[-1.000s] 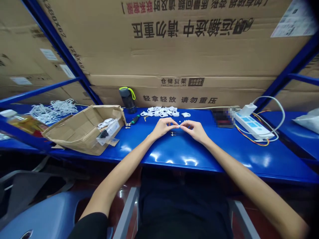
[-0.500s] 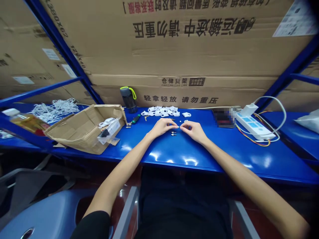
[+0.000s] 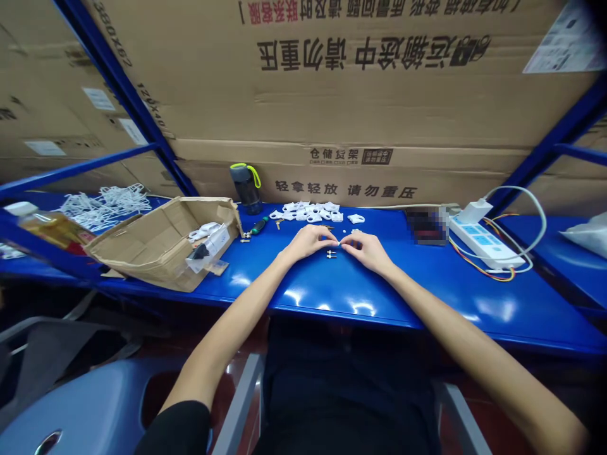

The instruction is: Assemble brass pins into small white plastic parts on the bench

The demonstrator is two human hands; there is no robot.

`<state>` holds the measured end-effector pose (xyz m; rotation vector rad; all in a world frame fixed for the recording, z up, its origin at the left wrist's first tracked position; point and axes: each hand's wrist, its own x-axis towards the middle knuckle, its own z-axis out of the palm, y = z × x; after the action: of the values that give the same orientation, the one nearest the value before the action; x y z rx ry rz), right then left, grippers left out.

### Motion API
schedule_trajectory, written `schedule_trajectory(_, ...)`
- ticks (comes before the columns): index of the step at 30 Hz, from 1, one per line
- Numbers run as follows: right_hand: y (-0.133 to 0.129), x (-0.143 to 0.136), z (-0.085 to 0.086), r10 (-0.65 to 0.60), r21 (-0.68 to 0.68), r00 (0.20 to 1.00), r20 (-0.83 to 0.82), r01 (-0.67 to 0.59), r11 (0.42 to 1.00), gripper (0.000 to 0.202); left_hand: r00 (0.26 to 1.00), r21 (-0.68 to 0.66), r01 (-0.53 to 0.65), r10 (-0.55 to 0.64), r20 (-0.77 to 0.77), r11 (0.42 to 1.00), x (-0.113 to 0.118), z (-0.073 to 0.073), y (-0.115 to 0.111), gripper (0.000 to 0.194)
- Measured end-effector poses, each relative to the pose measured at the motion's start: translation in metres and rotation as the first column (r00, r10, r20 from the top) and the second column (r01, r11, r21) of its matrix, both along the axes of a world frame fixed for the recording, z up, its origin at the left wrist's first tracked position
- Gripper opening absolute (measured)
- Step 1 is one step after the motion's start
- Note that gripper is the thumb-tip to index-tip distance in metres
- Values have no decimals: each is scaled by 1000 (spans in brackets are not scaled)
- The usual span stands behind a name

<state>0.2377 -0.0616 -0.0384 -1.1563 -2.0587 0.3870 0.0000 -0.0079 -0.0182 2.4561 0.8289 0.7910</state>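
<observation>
At a blue table [image 3: 427, 278], my left hand [image 3: 308, 241] and my right hand [image 3: 368, 250] face each other, thumb and finger of each pinched narrow, tips nearly meeting on what seems to be one tiny part [image 3: 339, 243], too small to make out. I judge this handwork unfinished: two small pins [image 3: 331, 254] lie side by side just nearer me than my fingertips, whether done or waiting I cannot tell. Beyond my hands, a loose pile of white plastic pieces [image 3: 308, 212] probably remains to be used.
</observation>
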Motion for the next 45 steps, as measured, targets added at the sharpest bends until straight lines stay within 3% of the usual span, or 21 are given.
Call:
schedule_trajectory(8,6,1,-8,-19,23,997,70,17,1000,18,999,5,22,-22,-45,1000,-6,2,1,27)
schedule_trajectory(25,2,-8,-2,-67,71,964,258,50,996,21,984,37,15,-8,-176,999,-16,6,7,16)
schedule_trajectory(45,0,-8,0,-61,64,946,318,42,997,24,969,24,0,6,-246,1000,-21,8,10,20)
